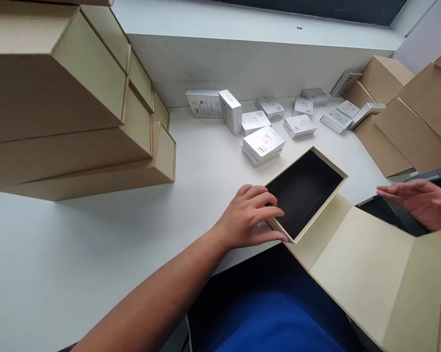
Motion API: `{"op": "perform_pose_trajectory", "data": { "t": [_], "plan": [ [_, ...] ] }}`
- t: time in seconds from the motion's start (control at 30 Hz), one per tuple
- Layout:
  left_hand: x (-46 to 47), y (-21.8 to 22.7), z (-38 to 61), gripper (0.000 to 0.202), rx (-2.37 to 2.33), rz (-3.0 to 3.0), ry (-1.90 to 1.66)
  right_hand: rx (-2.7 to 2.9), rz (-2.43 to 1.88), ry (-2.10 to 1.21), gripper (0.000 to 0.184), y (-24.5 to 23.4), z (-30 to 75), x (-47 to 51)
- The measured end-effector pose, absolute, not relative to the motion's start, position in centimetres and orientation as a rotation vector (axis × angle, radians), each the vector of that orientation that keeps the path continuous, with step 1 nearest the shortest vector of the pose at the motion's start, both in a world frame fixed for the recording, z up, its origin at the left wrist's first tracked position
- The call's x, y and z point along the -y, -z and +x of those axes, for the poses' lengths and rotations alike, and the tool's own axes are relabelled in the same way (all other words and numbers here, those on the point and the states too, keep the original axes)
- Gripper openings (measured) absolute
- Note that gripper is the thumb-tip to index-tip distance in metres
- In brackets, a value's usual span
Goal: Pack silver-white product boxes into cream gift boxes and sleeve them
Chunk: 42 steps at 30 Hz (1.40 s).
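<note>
A cream-coloured gift box (325,208) with a black-lined inside lies at the table's front edge. Its long hinged lid (363,264) is folded open and hangs over the edge toward my body. My left hand (251,215) grips the box's near left end, fingers over the rim and thumb at the corner. To the right, my right hand (425,200) is held in the air beyond the lid, fingers stretched out and nothing in them. The lower part of that hand is hidden behind the lid's raised end panel.
Several small white printed cartons (264,142) lie or stand on the white table (198,161) behind the box. Stacked tan boxes (95,142) rise at the left. More brown boxes (410,127) are piled at the right. A raised ledge (242,58) runs along the back.
</note>
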State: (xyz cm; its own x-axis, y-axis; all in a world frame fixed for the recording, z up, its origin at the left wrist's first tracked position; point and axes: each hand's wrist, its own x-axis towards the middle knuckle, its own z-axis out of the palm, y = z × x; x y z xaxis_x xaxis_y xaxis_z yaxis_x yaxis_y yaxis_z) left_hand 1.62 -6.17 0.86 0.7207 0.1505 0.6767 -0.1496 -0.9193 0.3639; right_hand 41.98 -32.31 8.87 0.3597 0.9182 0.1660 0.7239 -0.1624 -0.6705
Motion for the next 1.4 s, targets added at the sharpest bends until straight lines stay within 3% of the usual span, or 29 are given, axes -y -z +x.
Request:
{"op": "perform_pose_trajectory", "data": {
  "t": [0.07,0.13,0.2,0.3,0.4,0.6,0.83,1.03,1.17,1.2,1.3,1.4],
  "plan": [
    [6.3,-1.3,1.5,0.035,0.042,2.531,-0.978,1.136,-1.850,-0.538,0.027,-10.3,42.7,30.5],
    [6.5,-1.7,1.5,0.025,0.087,2.529,-0.933,1.190,-1.936,-0.395,0.023,-12.3,42.1,27.0],
    [6.7,-1.9,1.6,0.021,0.116,2.529,-0.924,1.625,-2.048,-0.203,0.038,-14.4,39.8,22.1],
    [6.8,-1.9,1.8,0.021,0.111,2.560,-0.894,2.330,-1.827,-0.014,0.053,-16.1,34.7,13.4],
    [6.8,-1.9,1.9,0.024,0.092,2.594,-0.881,2.599,-1.682,-0.102,0.074,-14.8,30.2,5.0],
    [6.5,-1.6,1.4,0.026,0.099,2.612,-0.919,2.682,-1.742,-0.145,0.067,-7.8,28.0,-4.6],
    [6.7,-1.3,1.7,0.025,0.077,2.620,-1.086,2.677,-2.025,-0.235,0.076,-7.2,24.4,-2.3],
    [7.4,-1.7,1.9,0.020,0.013,2.693,-1.107,2.311,-2.108,-0.300,0.087,-13.8,25.0,3.7],
    [8.2,-1.7,1.8,0.005,-0.047,2.714,-1.131,2.096,-1.996,-0.402,0.091,-16.8,28.7,9.9],
    [8.4,-1.7,1.9,0.002,-0.071,2.714,-1.147,2.061,-1.988,-0.432,0.090,-16.6,29.3,11.4],
    [9.4,-1.4,2.2,0.021,-0.078,2.719,-1.205,1.934,-2.041,-0.350,0.087,-14.1,29.3,14.5],
    [10.4,-1.2,2.5,0.027,0.024,2.735,-1.279,1.853,-2.128,-0.163,0.095,-11.5,27.5,15.2]
  ]
}}
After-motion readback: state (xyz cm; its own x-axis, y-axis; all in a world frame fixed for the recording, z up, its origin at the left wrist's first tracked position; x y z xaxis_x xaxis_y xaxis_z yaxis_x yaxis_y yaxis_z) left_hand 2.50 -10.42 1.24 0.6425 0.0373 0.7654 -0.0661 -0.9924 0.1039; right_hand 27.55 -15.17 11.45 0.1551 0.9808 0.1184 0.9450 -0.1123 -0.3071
